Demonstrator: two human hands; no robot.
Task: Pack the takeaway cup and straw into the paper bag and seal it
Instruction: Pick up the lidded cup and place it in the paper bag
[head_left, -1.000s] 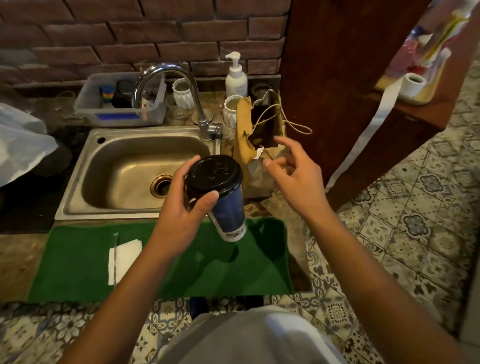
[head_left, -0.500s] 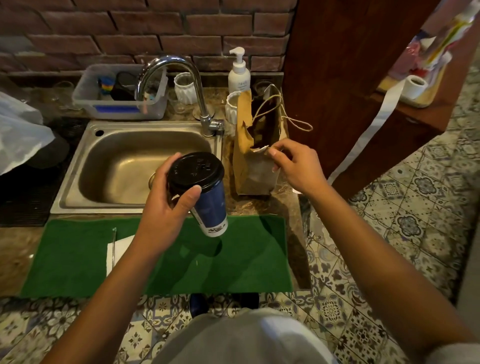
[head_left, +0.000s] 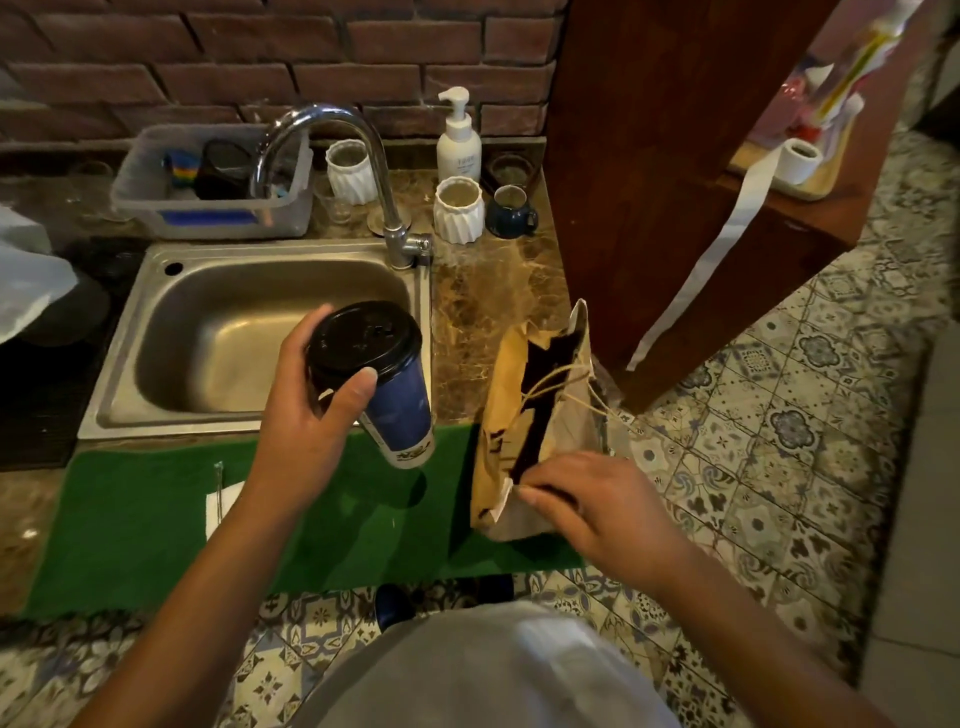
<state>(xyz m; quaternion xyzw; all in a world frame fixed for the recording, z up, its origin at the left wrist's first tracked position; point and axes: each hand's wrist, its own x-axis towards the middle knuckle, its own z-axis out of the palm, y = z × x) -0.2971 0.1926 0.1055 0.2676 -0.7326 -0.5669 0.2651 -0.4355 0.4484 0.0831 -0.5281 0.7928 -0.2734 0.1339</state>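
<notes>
Green mat (head_left: 156, 519) fronts steel sink (head_left: 130, 364), brick wall (head_left: 208, 52).

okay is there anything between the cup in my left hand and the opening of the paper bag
Nothing visible blocks it. The cup, held in the left hand, sits left of the paper bag, with only open air above the green mat between them. The right hand pinches the bag's near edge, beside the opening.
</notes>
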